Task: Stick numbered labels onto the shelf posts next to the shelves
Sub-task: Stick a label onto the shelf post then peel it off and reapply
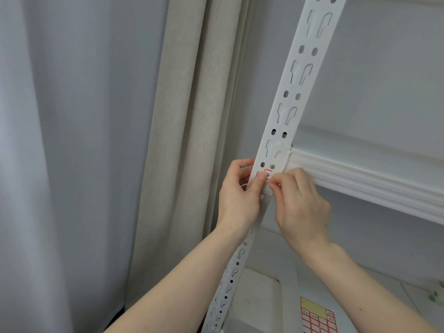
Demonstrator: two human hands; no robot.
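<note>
One small label (268, 173) sits on the front of the white shelf post (292, 92), just below a pair of oval holes and level with the end of the shelf (360, 179) that joins the post from the right. It is white with a red border; a dark "2" and a dash show on it, and the rest is hidden under fingers. The post is a flat metal strip punched with repeating keyhole slots and paired holes, slanting up to the right.

Both hands meet on the label. The left hand (240, 195) wraps the post's left edge, fingers curled behind it, thumb laid flat across the front and pressing on the label's left part. The right hand (300, 203) comes from the right, fingers bunched together, fingertips (272, 186) pressing the label's lower right edge against the post; whether they pinch it or only push cannot be told.

Below, on a lower white surface, lies a label sheet (317, 318) with a yellow block and rows of red-bordered stickers. Beige and pale grey curtains (168, 140) hang left of the post.
</note>
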